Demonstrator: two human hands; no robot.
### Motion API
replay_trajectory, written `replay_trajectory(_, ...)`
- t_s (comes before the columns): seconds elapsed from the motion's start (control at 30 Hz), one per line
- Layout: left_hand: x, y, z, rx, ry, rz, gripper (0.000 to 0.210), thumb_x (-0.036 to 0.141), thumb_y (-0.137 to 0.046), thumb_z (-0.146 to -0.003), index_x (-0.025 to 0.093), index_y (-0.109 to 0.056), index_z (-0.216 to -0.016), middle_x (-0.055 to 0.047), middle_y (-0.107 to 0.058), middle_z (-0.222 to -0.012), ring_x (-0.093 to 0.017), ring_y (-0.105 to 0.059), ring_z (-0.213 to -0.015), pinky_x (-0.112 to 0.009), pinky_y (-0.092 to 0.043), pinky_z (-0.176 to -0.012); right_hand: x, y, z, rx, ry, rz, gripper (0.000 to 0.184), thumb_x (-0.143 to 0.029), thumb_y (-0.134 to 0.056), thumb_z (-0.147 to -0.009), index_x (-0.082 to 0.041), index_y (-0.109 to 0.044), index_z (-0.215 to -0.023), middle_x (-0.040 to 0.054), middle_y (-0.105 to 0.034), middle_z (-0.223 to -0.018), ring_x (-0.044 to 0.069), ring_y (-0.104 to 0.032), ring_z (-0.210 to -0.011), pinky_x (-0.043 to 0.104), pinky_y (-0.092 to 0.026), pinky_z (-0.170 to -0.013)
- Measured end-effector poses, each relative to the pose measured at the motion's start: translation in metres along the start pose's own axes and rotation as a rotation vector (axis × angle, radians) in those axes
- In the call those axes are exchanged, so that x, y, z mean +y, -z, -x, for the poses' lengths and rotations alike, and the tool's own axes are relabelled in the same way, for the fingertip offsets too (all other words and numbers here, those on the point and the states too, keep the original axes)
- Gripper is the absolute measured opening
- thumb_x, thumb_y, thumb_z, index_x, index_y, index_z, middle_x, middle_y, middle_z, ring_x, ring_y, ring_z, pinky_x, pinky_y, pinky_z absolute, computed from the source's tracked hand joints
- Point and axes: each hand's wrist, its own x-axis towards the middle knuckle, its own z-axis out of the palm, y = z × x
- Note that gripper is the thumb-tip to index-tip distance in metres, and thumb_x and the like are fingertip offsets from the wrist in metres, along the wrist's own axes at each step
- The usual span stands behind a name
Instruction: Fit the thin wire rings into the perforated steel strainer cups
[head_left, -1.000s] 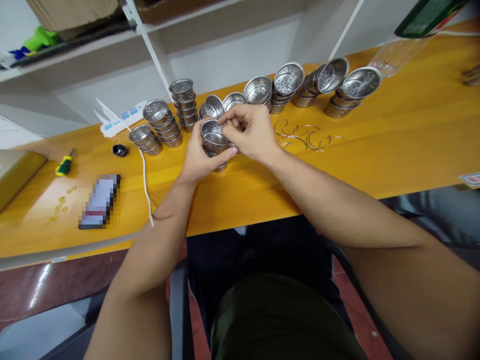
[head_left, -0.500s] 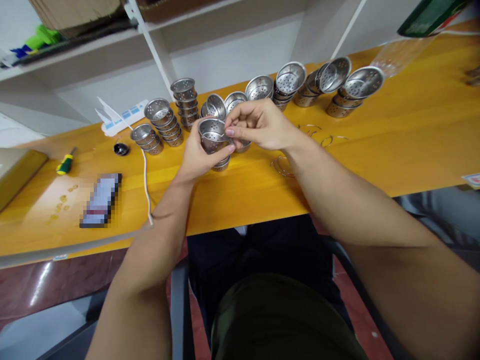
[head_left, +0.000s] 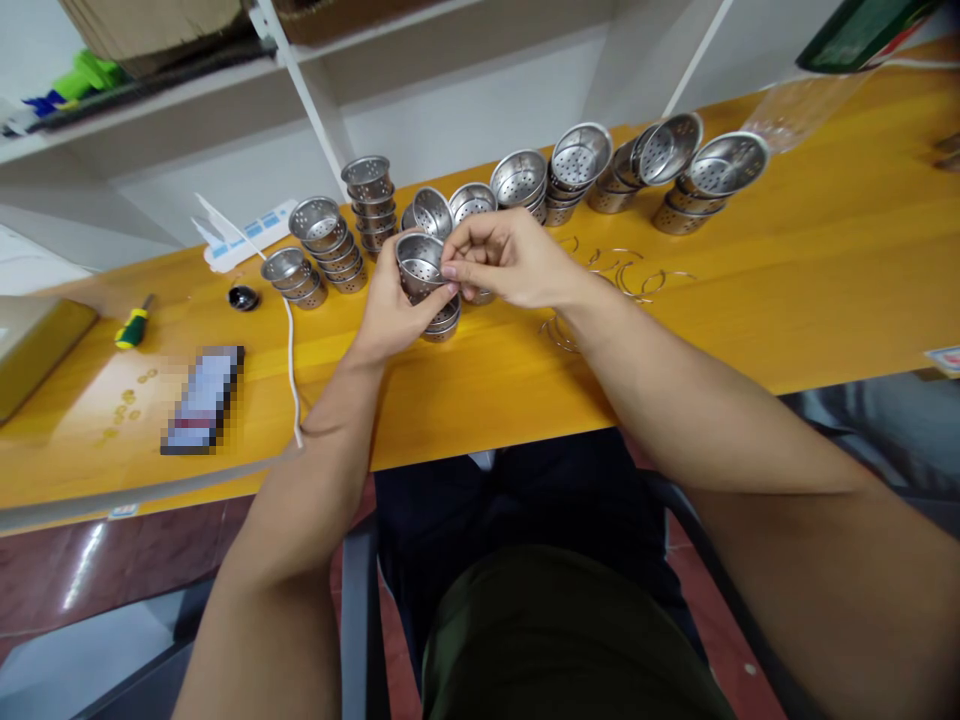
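Observation:
My left hand (head_left: 394, 315) is wrapped round a perforated metal cup (head_left: 420, 260), tilted with its mouth towards me. The fingers lie behind its far side and the thumb is along its near right side. My right hand (head_left: 514, 262) pinches thumb and forefinger together at the cup's right rim; whatever is between the fingertips is too small to tell. Just below the held cup, more stacked perforated cups (head_left: 442, 325) show, partly hidden by my left hand. Thin metal wire rings (head_left: 634, 282) lie on the table beyond and beside my right forearm.
Several stacks of perforated cups (head_left: 319, 225) line the table's back, reaching right to a clear plastic bottle (head_left: 799, 105). On the left are a phone (head_left: 202, 400), a screwdriver (head_left: 133, 325), a small black round part (head_left: 242, 297), small yellow rings (head_left: 127, 400) and a white cable (head_left: 293, 380).
My right hand has shifted slightly left and down, its pinch now closer against the cup's rim. My left thumb has drawn back a little to the left. The cup stays in my left hand.

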Motion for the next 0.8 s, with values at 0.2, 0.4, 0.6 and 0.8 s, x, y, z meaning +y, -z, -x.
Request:
replay_trajectory(0.2,0.005,-0.001,0.001,-0.018,0.035,-0.025,0.095,0.077,-0.098,-0.108,0.037,-0.05,-0.181,-0.015,-0.073,-0.173,-0.045,-0.077,-0.166,-0.068,-0.063,-0.147,0.0,0.005,0.001,-0.04,-0.02,0.034,0.061,-0.073,-0.115,-0.099,-0.024,-0.08,-0.112,-0.0003,-0.075,-0.082,0.018,-0.071,-0.072,0.03,-0.061,-0.066)
replay_trajectory(0.4,0.008,0.001,0.0,-0.029,0.05,-0.028,0.097,0.086,-0.096,-0.107,0.037,-0.052,-0.178,-0.016,-0.074,-0.172,-0.044,-0.079,-0.165,-0.069,-0.064,-0.147,-0.001,0.007,0.001,-0.052,-0.047,0.048,0.068,-0.083,-0.112,-0.098,-0.025,-0.079,-0.114,-0.0011,-0.074,-0.081,0.019,-0.071,-0.075,0.03,-0.061,-0.067)
replay_trajectory(0.6,0.004,0.001,0.0,-0.042,0.006,-0.001,0.098,0.093,-0.088,-0.109,0.037,-0.05,-0.181,-0.016,-0.073,-0.173,-0.044,-0.078,-0.166,-0.067,-0.063,-0.147,-0.006,0.005,0.003,-0.054,-0.048,0.026,0.07,-0.084,-0.112,-0.097,-0.024,-0.08,-0.112,-0.0004,-0.074,-0.082,0.018,-0.068,-0.072,0.03,-0.057,-0.065)
replay_trajectory(0.8,-0.006,-0.002,0.0,-0.042,-0.023,0.006,0.105,0.09,-0.089,-0.109,0.039,-0.044,-0.189,-0.016,-0.071,-0.174,-0.045,-0.075,-0.169,-0.069,-0.059,-0.151,-0.006,0.0,0.004,-0.027,-0.032,0.032,0.066,-0.08,-0.112,-0.099,-0.025,-0.08,-0.113,-0.0007,-0.073,-0.081,0.019,-0.07,-0.074,0.03,-0.059,-0.066)
